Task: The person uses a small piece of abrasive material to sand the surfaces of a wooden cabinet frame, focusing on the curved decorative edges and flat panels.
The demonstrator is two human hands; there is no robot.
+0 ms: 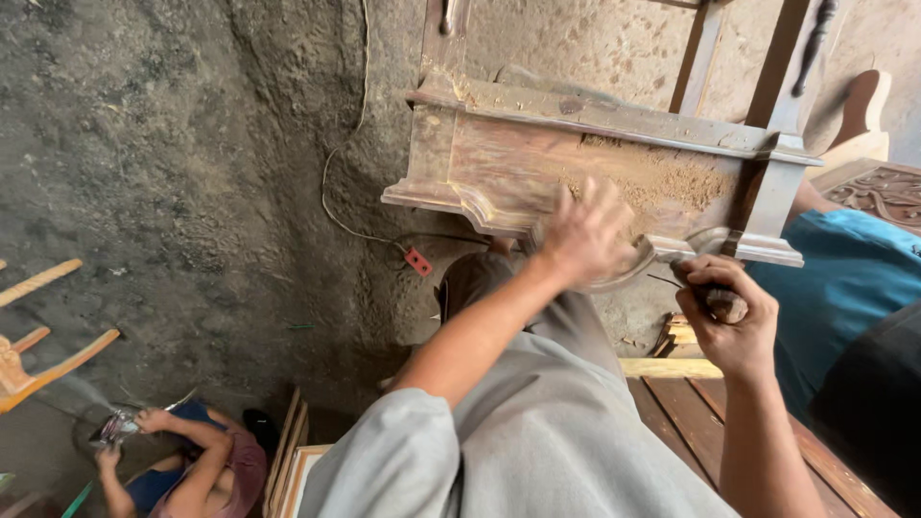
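A brown wooden furniture panel [499, 163] with moulded edges and a patch of sawdust [672, 182] stands tilted in front of me. My left hand [585, 235], slightly blurred, grips the panel's curved lower edge, with its fingers lying over the dusty face. My right hand [734, 331] is closed around the wooden handle of a thin carving tool [720, 302]. The tool's dark metal shaft points left toward the curved moulding [662, 251] just under my left hand. My grey trouser legs [537, 422] fill the bottom middle.
Another person [182, 460] crouches on the dirt floor at the lower left, handling something shiny. Light wooden chair parts [38, 369] lie at the left. A cable with a red plug [417, 261] runs across the floor. A person in blue [844, 288] sits at my right, by a carved panel [883, 192].
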